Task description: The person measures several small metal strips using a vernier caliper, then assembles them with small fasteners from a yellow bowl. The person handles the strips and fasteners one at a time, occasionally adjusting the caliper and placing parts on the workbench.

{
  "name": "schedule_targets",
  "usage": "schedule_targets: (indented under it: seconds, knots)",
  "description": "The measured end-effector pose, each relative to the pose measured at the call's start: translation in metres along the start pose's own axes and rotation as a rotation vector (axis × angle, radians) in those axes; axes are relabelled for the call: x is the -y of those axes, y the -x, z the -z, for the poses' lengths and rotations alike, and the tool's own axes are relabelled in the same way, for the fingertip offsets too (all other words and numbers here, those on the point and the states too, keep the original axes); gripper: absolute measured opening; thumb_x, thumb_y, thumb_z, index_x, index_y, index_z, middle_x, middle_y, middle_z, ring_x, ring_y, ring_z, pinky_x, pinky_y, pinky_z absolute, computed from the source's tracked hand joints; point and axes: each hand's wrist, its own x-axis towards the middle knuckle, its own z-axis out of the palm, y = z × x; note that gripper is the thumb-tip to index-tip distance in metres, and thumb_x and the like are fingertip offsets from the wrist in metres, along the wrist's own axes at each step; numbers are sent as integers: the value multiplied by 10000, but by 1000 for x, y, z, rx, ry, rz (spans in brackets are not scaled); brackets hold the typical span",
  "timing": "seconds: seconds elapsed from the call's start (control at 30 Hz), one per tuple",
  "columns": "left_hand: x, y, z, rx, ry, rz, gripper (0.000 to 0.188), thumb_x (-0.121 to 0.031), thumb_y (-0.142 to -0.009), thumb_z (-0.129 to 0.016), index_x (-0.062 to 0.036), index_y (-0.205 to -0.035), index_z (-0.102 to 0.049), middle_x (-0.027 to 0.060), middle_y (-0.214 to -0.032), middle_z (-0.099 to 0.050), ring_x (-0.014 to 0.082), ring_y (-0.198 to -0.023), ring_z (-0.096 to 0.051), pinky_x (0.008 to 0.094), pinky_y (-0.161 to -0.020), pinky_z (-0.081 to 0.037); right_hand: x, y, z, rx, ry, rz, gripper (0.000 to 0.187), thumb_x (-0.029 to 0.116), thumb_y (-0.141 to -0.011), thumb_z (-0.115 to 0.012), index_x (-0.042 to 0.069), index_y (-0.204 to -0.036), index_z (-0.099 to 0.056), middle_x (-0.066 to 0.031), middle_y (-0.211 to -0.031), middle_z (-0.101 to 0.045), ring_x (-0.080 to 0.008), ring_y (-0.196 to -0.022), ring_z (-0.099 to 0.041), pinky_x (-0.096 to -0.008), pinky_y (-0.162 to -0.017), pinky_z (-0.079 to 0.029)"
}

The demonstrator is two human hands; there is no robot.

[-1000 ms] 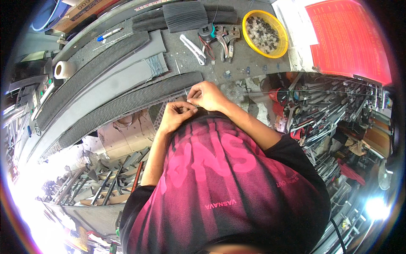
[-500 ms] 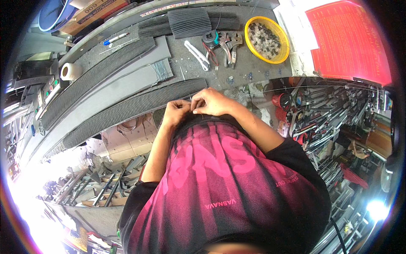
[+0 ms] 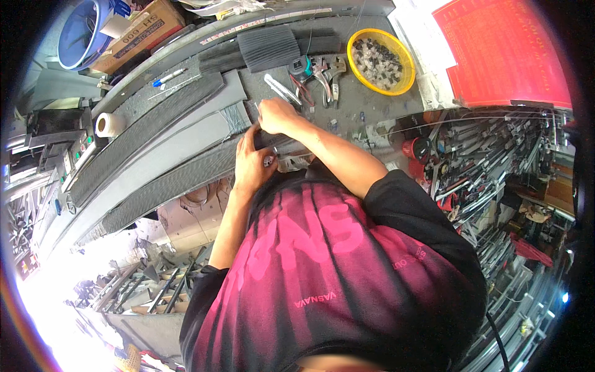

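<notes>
My right hand (image 3: 276, 116) reaches over the bench, fingers closed around a thin light rod (image 3: 256, 106) whose tip shows beyond them. Closer to my body, my left hand (image 3: 249, 164) is curled, with a small shiny piece (image 3: 269, 160) between thumb and fingers, too small to name. Both hands are at the right end of a long dark pleated mesh strip (image 3: 180, 177), and the wrist of the right partly covers it. A bundle of thin grey cords (image 3: 235, 119) lies just left of the right hand. Beyond it rests a white utility knife (image 3: 282, 88).
Pliers (image 3: 323, 79), a tape measure (image 3: 301, 67) and a yellow basket (image 3: 411, 69) of small plastic parts lie at the back of the bench. More pleated strips (image 3: 149, 127), a white roll (image 3: 109, 125) and a marker (image 3: 169, 77) are leftward. Metal profiles crowd the right side.
My hands were together at the bench's near edge. The right has moved forward and left to the thin rod on the bench; the left has opened out slightly and stays nearer my body.
</notes>
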Motion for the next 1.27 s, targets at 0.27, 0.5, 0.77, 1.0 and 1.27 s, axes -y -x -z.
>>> schedule_targets:
  seconds: [0.27,0.5,0.77,1.0,1.27]
  knots:
    - [15,4,-25,-191,-1,-5,200,-149,-741,-860,-59,-896,-772,161,-1422,-652,376,-1294,-601,509,-1110,-443,0,2,9,-595,-442,217,253,227,-1036,-723,30,-900,-642,-187,-702,-661,-404,-666,-698,-491,-624,-519]
    - [18,2,-27,-207,1,-28,213,-173,-711,-843,-70,-869,-743,120,-1347,-677,345,-1189,-623,503,-1064,-450,-5,-42,135,-1323,-983,305,276,257,-1186,-531,53,-1003,-556,-50,-757,-701,-78,-586,-593,-278,-556,-476]
    - [10,-9,-21,-262,12,-7,190,-192,-760,-850,-90,-865,-729,108,-1299,-700,333,-1175,-637,490,-1051,-453,-18,-11,91,-853,-1188,139,215,222,-1175,-547,48,-1050,-570,-34,-752,-643,-76,-585,-550,-260,-508,-440]
    - [1,-34,-7,-329,87,64,243,-121,-825,-823,-71,-1026,-696,122,-1205,-726,341,-1137,-665,467,-994,-504,-107,20,70,-745,-520,-186,337,381,-1010,-793,64,-939,-701,-105,-762,-713,-255,-680,-688,-417,-629,-527]
    - [31,-112,-9,-178,-280,-29,375,-191,-862,-832,-136,-1229,-781,91,-1357,-715,317,-1302,-613,521,-1074,-463,-156,62,72,-361,-132,-349,284,373,-923,-837,104,-1008,-796,-214,-958,-777,-387,-979,-763,-504,-873,-582]
